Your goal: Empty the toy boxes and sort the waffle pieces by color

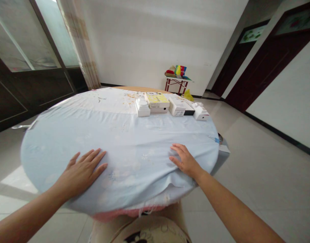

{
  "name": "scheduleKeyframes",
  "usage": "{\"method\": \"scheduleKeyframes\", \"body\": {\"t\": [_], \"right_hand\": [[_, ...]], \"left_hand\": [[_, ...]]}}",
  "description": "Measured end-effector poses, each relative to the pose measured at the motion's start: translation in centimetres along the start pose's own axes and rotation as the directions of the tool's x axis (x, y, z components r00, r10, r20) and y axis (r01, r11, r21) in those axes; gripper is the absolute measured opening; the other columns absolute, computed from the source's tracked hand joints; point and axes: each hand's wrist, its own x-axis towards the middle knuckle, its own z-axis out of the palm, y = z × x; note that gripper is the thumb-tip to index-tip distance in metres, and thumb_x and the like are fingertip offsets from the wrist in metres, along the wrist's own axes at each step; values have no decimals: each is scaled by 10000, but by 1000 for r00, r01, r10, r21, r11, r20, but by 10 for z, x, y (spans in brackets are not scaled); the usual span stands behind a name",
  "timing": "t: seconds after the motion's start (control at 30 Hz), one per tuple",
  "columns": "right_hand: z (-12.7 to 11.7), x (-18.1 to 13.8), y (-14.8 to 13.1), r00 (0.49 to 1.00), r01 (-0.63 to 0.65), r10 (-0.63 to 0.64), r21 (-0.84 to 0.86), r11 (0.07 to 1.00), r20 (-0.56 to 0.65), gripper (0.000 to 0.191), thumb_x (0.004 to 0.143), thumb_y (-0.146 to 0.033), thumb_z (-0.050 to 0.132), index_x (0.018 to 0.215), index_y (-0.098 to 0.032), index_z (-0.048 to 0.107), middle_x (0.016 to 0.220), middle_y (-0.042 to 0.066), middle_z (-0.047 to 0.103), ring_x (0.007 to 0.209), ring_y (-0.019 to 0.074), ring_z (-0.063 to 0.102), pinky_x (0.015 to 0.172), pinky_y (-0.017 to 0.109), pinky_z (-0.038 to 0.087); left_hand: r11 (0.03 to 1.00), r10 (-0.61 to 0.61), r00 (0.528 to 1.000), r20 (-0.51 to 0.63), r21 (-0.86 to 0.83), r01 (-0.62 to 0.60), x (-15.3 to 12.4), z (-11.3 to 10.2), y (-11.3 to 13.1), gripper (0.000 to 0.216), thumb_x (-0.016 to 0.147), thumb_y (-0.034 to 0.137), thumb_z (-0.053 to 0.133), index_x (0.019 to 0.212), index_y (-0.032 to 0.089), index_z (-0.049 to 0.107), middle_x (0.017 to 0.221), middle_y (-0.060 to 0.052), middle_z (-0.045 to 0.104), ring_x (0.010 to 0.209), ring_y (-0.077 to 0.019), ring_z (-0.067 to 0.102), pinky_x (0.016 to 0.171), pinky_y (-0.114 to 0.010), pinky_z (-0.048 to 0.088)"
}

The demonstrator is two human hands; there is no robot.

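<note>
A pale blue cloth covers most of the round table, with wrinkles and a raised fold near its front right edge. On the left part of the cloth lies my left hand, palm down with its fingers spread. My right hand rests on the cloth at the right, fingers slightly bent and thumb apart; nothing shows in it. Beyond the hands, at the far side, stand a yellow box, a white box and a white box with a white piece on top.
Another white box stands at the far right, beside a black one. A blue clip sits at the table's right edge. A small side table with colourful packages is by the wall. A patterned cloth covers the table's far part.
</note>
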Motion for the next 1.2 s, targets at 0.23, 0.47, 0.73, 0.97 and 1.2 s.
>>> {"method": "scheduleKeyframes", "body": {"t": [0.23,0.47,0.73,0.97,1.2], "right_hand": [[-34,-16,-19,900,-15,-91,240,971,425,368,688,-526,670,712,-162,617,708,12,583,662,123,519,621,232,394],[-49,-20,-25,850,-5,-143,280,960,506,193,818,-340,588,837,-171,679,863,55,613,824,143,554,740,244,415],[-62,-35,-21,676,-134,-111,270,953,729,115,765,-243,622,794,-169,705,672,2,641,613,97,555,572,187,396],[-61,-9,-19,673,-228,-76,303,925,736,282,754,-347,620,960,-169,689,760,16,679,640,107,583,571,182,410],[-41,25,-15,926,-242,147,248,938,348,227,829,-301,517,919,-156,668,774,33,668,666,122,575,612,220,416]], "left_hand": [[974,147,988,-46,-167,-152,67,-28,56,547,875,520,267,1239,202,524,1311,-96,514,1200,-237,449,1028,-439,286],[892,329,942,-68,-305,-333,95,-18,125,546,892,494,251,1261,182,505,1353,-107,468,1236,-217,410,1072,-421,239],[858,447,894,-18,-273,-435,81,-1,137,573,886,507,249,1348,210,413,1429,-97,375,1322,-218,300,1107,-437,140],[893,393,919,-18,-231,-386,81,3,137,602,875,535,248,1360,213,402,1453,-108,327,1345,-237,249,1102,-437,151],[973,145,989,25,-185,-138,85,9,138,680,860,567,235,1360,136,401,1435,-168,333,1338,-258,261,1083,-430,205]]}}
